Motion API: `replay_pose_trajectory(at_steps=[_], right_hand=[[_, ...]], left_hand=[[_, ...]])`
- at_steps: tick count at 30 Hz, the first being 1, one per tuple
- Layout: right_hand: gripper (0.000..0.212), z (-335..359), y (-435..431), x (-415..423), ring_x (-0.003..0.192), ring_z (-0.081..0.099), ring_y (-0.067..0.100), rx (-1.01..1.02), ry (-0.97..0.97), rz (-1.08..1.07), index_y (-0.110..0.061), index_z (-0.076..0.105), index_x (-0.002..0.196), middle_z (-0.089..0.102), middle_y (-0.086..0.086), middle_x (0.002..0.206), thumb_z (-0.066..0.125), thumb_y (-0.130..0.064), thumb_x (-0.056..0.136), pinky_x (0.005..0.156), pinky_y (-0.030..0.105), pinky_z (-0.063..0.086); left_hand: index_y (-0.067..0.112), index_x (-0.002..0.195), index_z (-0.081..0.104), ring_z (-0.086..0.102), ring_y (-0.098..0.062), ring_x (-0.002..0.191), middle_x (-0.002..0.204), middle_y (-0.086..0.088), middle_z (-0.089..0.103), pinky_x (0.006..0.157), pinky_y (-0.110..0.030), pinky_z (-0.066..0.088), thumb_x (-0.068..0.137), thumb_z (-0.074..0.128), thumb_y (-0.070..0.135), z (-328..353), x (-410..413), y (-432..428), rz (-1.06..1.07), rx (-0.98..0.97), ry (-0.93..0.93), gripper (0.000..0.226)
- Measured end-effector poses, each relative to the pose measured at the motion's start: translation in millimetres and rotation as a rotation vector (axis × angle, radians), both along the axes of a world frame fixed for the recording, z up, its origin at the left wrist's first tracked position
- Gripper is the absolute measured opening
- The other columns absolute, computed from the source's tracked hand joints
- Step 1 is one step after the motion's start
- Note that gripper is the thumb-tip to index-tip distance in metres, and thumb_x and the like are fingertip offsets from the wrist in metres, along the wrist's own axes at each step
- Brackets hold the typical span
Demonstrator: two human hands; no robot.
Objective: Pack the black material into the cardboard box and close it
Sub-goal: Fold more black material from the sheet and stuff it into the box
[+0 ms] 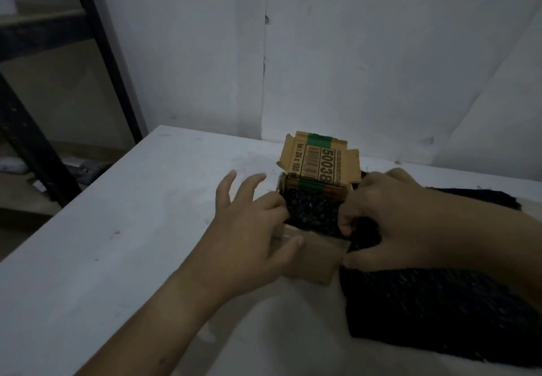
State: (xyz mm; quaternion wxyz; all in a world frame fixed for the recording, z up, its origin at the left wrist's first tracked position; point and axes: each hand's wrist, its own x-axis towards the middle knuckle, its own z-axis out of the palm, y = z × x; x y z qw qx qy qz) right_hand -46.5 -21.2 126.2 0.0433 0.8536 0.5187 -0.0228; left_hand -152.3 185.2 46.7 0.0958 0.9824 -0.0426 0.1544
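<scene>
Head view: cardboard box [308, 258] on white table [117, 229] is steadied by left hand [249, 229], fingers spread, nothing gripped; black material [311, 211] partly inside is pinched by right hand [390, 217], rest piled at right. Risk: overstuffing, so flap [319, 158] won't shut. Legible: "5003", "24 x 180", barcode.

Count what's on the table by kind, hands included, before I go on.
Hands: 2, left hand and right hand
Cardboard box: 1, lid flap up
Black material: 2 lots, one in the box, one pile on the table
Total: 5
</scene>
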Motion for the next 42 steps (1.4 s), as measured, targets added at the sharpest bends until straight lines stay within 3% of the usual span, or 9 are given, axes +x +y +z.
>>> replay_pose_trajectory(at_steps=[5, 9, 14, 21, 26, 30, 35, 39, 42], right_hand=[[0.036, -3, 1, -2, 0.108, 0.038, 0.008, -0.014, 0.025, -0.018, -0.043, 0.058, 0.096, 0.06, -0.02, 0.098, 0.047, -0.071, 0.076, 0.099, 0.034, 0.025], [0.03, -16, 7, -1, 0.106, 0.036, 0.016, -0.201, 0.089, -0.019, -0.038, 0.057, 0.08, 0.06, -0.013, 0.097, 0.047, -0.067, 0.082, 0.099, 0.04, 0.025], [0.046, -32, 14, 0, 0.111, 0.036, 0.021, -0.321, 0.082, -0.029, -0.027, 0.065, 0.09, 0.06, -0.006, 0.096, 0.048, -0.069, 0.083, 0.1, 0.042, 0.026], [0.038, -1, 1, 4, 0.102, 0.046, -0.003, 0.043, 0.139, -0.005, -0.046, 0.062, 0.104, 0.059, -0.032, 0.096, 0.05, -0.07, 0.078, 0.093, 0.025, 0.029], [0.038, -36, 8, -2, 0.095, 0.043, 0.015, -0.122, 0.066, 0.037, -0.031, 0.062, 0.085, 0.059, -0.012, 0.08, 0.051, -0.067, 0.085, 0.093, 0.04, 0.033], [0.042, -38, 10, -2, 0.096, 0.045, 0.016, -0.139, 0.108, 0.021, -0.029, 0.061, 0.082, 0.061, -0.009, 0.081, 0.049, -0.07, 0.083, 0.095, 0.042, 0.033], [0.018, -6, 7, 25, 0.093, 0.054, -0.003, 0.173, 0.119, -0.127, -0.038, 0.062, 0.083, 0.064, -0.024, 0.083, 0.063, -0.055, 0.079, 0.095, 0.034, 0.032], [0.038, -16, 25, 41, 0.106, 0.052, 0.012, -0.059, 0.004, -0.267, -0.037, 0.063, 0.106, 0.066, -0.019, 0.096, 0.073, -0.057, 0.075, 0.088, 0.036, 0.025], [0.059, -17, 43, 48, 0.102, 0.059, 0.018, -0.193, 0.107, -0.379, -0.029, 0.064, 0.118, 0.068, -0.01, 0.102, 0.077, -0.059, 0.068, 0.084, 0.035, 0.035]], left_hand=[[0.027, 0.084, 0.072, 0.027, -0.02, 0.145, 0.107, 0.013, 0.063, 0.118, -0.046, -0.016, 0.092, 0.019, 0.063, 13, 9, -5, -0.024, 0.156, 0.108, 0.065], [0.03, 0.099, 0.077, 0.028, -0.013, 0.139, 0.113, 0.017, 0.06, 0.117, -0.041, -0.015, 0.092, -0.002, 0.055, 15, 19, -4, -0.054, 0.166, 0.143, 0.083], [0.023, 0.094, 0.076, 0.033, -0.012, 0.135, 0.11, 0.016, 0.06, 0.118, -0.044, -0.009, 0.097, 0.012, 0.048, 14, 26, -5, -0.019, 0.148, 0.213, 0.069], [0.031, 0.092, 0.065, 0.041, -0.009, 0.123, 0.1, 0.017, 0.061, 0.113, -0.039, -0.003, 0.092, 0.037, 0.046, 26, 14, -14, -0.087, 0.091, 0.048, 0.032], [0.033, 0.093, 0.066, 0.044, -0.009, 0.116, 0.095, 0.017, 0.061, 0.106, -0.035, 0.006, 0.083, 0.047, 0.028, 8, 11, -18, -0.161, 0.071, 0.096, 0.022], [0.031, 0.094, 0.068, 0.04, -0.003, 0.117, 0.095, 0.016, 0.063, 0.103, -0.029, 0.003, 0.084, 0.043, 0.038, 13, 14, -15, -0.188, 0.05, 0.106, 0.028], [0.035, 0.107, 0.06, 0.04, -0.006, 0.128, 0.108, 0.019, 0.059, 0.111, -0.035, 0.008, 0.09, 0.05, 0.039, 31, 35, 2, -0.141, -0.156, -0.016, 0.02], [0.046, 0.144, 0.038, 0.01, -0.021, 0.151, 0.149, 0.01, 0.045, 0.116, -0.047, -0.009, 0.075, 0.071, 0.063, 43, 72, 9, -0.071, 0.038, 0.407, 0.078], [0.045, 0.139, 0.04, 0.034, -0.022, 0.139, 0.136, 0.012, 0.055, 0.115, -0.05, 0.003, 0.06, 0.072, 0.078, 55, 98, 3, -0.071, 0.176, 0.516, 0.092]])
